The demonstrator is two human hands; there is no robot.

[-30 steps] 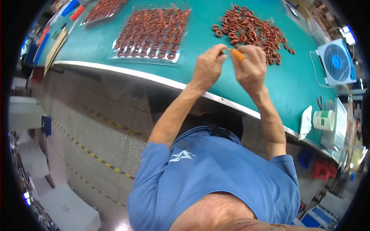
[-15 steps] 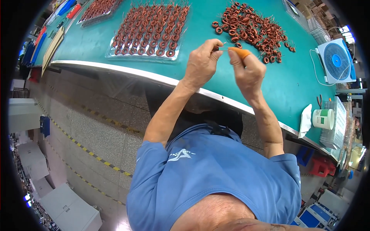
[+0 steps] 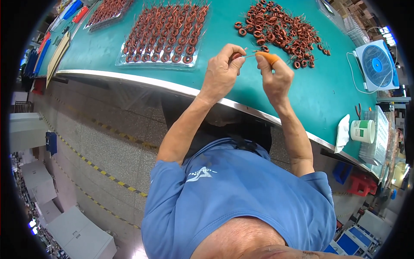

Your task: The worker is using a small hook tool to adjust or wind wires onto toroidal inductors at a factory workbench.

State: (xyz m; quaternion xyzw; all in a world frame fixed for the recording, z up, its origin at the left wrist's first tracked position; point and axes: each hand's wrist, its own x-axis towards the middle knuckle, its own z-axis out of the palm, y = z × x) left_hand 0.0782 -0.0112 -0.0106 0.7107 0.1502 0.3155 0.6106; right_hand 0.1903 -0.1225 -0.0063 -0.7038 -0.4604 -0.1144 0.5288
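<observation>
My left hand is closed in a pinch on a small copper-wound ring coil, which the fingers partly cover. A thin wire lead runs from the coil across to my right hand. An orange finger cot covers one fingertip of that hand, and its thumb and finger are closed on the lead's end. Both hands are above the front part of the green table. Just beyond them lies a loose heap of the same coils with wire ends sticking out.
Left of my hands, a clear plastic tray holds coils in rows; another filled tray lies farther left. To the right are a blue-and-white fan with a cord, a white tub, a white cloth and stacked clear trays.
Both hands have shifted very slightly left. My left hand has turned a little, so the ring coil between its fingers now shows; the wire is still stretched to my right hand.
</observation>
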